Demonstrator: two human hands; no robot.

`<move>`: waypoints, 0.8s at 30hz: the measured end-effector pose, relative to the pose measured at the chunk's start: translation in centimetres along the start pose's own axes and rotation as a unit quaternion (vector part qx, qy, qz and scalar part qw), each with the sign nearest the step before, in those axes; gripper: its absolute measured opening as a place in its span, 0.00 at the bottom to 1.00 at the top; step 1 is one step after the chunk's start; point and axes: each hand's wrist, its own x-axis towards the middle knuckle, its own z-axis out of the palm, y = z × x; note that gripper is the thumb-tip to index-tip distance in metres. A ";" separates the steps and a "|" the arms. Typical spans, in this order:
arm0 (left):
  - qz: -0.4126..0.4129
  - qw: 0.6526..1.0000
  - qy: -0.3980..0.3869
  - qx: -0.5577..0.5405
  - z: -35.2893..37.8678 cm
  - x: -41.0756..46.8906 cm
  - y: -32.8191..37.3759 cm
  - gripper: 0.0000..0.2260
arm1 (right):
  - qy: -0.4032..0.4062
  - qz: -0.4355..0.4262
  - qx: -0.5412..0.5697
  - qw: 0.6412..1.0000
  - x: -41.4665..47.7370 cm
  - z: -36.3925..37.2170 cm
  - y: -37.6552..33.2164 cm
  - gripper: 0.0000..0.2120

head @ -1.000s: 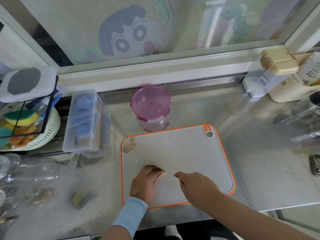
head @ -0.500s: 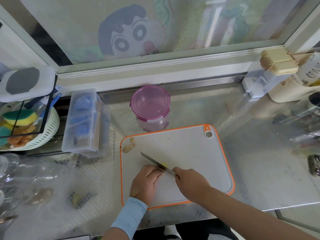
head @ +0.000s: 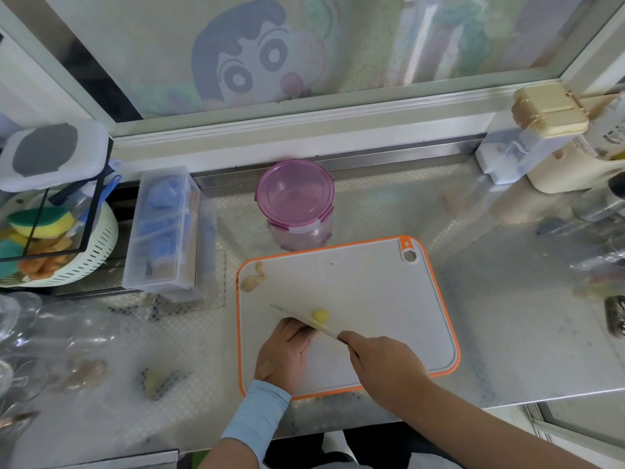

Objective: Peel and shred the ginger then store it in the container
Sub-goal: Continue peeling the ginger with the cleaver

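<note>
A peeled yellow ginger piece point(head: 320, 315) lies on the grey cutting board with an orange rim point(head: 389, 299). My right hand point(head: 382, 362) grips a knife point(head: 304, 321) whose blade lies across the board beside that piece. My left hand point(head: 287, 350) sits curled on the board just left of the blade; what its fingers hold is hidden. Ginger peel scraps point(head: 252, 279) lie at the board's far left corner. The round container with a purple lid point(head: 295, 203), closed, stands behind the board.
A clear box with blue items point(head: 165, 231) stands left of the board, and a white colander with sponges point(head: 50, 252) is farther left. Unpeeled ginger point(head: 84, 372) lies in plastic at the left. Bottles and jars point(head: 575, 170) crowd the right back corner.
The knife blade has swung out to the left and flattened over the board. A yellow ginger piece now shows beyond the blade. My left hand has stayed in place.
</note>
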 end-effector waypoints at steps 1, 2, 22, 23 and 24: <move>0.001 1.000 0.000 0.000 0.0 0.0 0.0 0.09 | 0.001 0.000 -0.002 1.000 0.0 0.0 0.0 0.14; 0.002 1.000 -0.001 0.000 0.0 0.0 -0.1 0.09 | 0.000 0.000 -0.003 1.000 0.0 0.0 0.1 0.14; -0.044 0.999 -0.002 -0.012 -0.1 0.3 0.4 0.09 | -0.037 0.003 -0.021 0.999 0.3 -0.9 0.2 0.14; -0.045 0.999 -0.002 -0.011 -0.1 0.3 0.4 0.09 | -0.040 0.003 -0.021 0.999 0.4 -0.9 0.2 0.14; -0.046 0.999 -0.004 -0.009 -0.1 0.2 0.4 0.09 | -0.043 0.003 -0.023 0.999 0.4 -0.9 0.3 0.14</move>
